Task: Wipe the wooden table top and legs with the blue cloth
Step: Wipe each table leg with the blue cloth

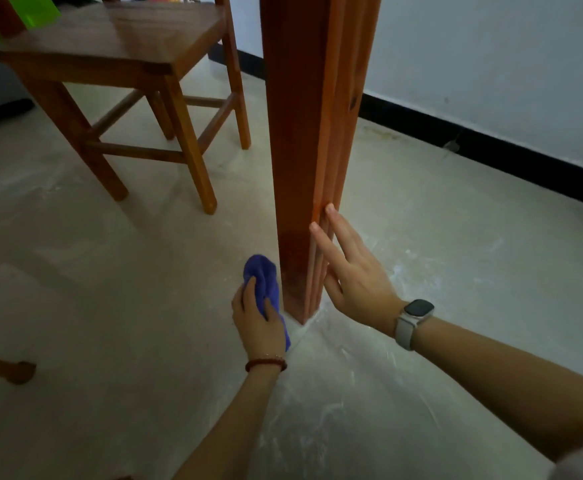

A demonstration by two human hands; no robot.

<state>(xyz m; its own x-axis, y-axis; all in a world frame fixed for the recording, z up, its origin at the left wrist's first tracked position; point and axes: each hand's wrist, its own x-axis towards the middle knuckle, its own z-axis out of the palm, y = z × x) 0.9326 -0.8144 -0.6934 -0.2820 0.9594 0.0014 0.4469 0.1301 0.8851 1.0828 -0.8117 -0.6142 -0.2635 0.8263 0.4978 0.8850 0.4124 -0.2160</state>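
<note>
Blue cloth (264, 282) bunched in the left hand (257, 322) beside the wooden leg (304, 150); right hand (352, 271) rests flat-fingered against it.

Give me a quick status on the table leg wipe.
Left hand grips blue cloth beside table leg base. Right hand flat on leg. Chair behind, clear.

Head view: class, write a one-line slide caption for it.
Left hand holds blue cloth at table leg's base; right hand rests flat on it.
</note>
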